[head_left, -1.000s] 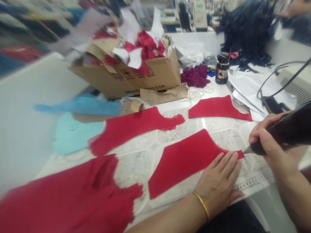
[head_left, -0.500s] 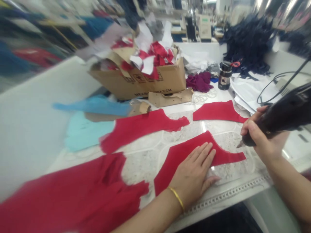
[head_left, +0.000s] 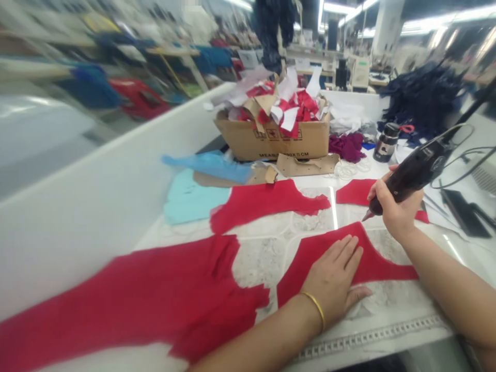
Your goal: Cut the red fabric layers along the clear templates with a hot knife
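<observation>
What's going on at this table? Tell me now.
A person is working at a table with their bare hands. Their left hand lies flat on a red fabric piece, pressing it down. Their right hand grips a dark handheld tool, its metal tip near the piece's upper edge. More red pieces lie on the table, and a cardboard box behind them overflows with red and white scraps.

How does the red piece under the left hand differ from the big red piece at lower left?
The pressed piece is much smaller than the big piece. It lies smooth, while the big piece shows folds. The left hand rests on it, not on the big piece. Both are red cloth lying on the table.
</observation>
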Demonstrator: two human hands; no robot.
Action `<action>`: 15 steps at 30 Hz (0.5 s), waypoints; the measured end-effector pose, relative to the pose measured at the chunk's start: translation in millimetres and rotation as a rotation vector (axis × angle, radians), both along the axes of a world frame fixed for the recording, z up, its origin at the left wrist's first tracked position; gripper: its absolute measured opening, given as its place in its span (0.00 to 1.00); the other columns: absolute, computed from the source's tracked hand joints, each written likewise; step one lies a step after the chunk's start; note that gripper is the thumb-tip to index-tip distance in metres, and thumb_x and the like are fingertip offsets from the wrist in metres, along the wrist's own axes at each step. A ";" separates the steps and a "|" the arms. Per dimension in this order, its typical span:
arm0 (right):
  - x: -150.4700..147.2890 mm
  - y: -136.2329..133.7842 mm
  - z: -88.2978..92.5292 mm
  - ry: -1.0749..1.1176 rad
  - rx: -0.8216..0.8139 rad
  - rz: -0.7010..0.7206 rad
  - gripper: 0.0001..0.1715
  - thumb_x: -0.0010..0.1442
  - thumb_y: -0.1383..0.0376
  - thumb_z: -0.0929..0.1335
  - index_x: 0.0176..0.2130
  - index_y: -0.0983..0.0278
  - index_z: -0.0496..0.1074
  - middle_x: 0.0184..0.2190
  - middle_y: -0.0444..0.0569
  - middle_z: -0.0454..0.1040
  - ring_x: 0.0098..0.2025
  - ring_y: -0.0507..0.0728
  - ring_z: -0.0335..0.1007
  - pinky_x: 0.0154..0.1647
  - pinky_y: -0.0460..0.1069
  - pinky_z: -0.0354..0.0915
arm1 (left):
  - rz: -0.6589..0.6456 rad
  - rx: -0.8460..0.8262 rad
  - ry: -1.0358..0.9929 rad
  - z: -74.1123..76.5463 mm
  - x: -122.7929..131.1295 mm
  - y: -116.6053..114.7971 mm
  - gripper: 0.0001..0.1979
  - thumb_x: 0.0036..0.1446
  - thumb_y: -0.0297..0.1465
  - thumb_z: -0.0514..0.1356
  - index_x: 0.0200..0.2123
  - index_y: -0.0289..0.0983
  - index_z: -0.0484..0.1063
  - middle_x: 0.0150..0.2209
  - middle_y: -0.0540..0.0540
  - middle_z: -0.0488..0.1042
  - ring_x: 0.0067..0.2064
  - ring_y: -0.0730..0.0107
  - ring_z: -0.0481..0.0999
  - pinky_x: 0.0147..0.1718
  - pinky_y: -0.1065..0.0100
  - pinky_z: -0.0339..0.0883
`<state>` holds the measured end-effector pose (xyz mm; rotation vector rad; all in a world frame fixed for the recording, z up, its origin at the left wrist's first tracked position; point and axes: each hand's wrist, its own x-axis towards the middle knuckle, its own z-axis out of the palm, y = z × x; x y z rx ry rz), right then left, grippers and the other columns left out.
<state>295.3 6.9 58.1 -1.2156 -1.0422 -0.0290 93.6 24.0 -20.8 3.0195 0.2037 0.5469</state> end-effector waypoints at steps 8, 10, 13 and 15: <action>-9.6 0.8 2.7 0.066 0.065 0.031 0.19 0.59 0.63 0.73 0.45 0.59 0.63 0.22 0.35 0.70 0.18 0.53 0.70 0.21 0.50 0.69 | 0.036 0.007 -0.037 -3.8 -2.4 -4.7 0.38 0.73 0.55 0.41 0.66 0.30 0.66 0.67 0.34 0.67 0.70 0.53 0.63 0.67 0.55 0.60; -10.6 -0.3 3.3 0.077 0.069 0.049 0.19 0.59 0.63 0.72 0.46 0.59 0.62 0.22 0.34 0.71 0.18 0.53 0.70 0.21 0.49 0.68 | 0.033 0.010 -0.035 -3.5 -2.5 -4.4 0.40 0.72 0.56 0.40 0.65 0.29 0.66 0.67 0.33 0.67 0.70 0.52 0.64 0.67 0.55 0.60; -11.4 -2.0 2.9 0.076 0.092 0.080 0.19 0.61 0.64 0.71 0.47 0.59 0.61 0.23 0.35 0.73 0.18 0.52 0.70 0.19 0.48 0.68 | 0.035 0.012 -0.026 -3.3 -2.3 -3.9 0.41 0.72 0.57 0.39 0.65 0.29 0.67 0.67 0.33 0.67 0.70 0.51 0.64 0.67 0.54 0.59; -11.5 -3.0 1.9 0.068 0.114 0.101 0.19 0.62 0.65 0.71 0.48 0.59 0.61 0.23 0.35 0.73 0.19 0.52 0.70 0.19 0.48 0.68 | 0.052 0.010 -0.038 -3.2 -2.0 -4.0 0.40 0.73 0.56 0.38 0.65 0.30 0.67 0.67 0.34 0.67 0.70 0.52 0.64 0.68 0.54 0.59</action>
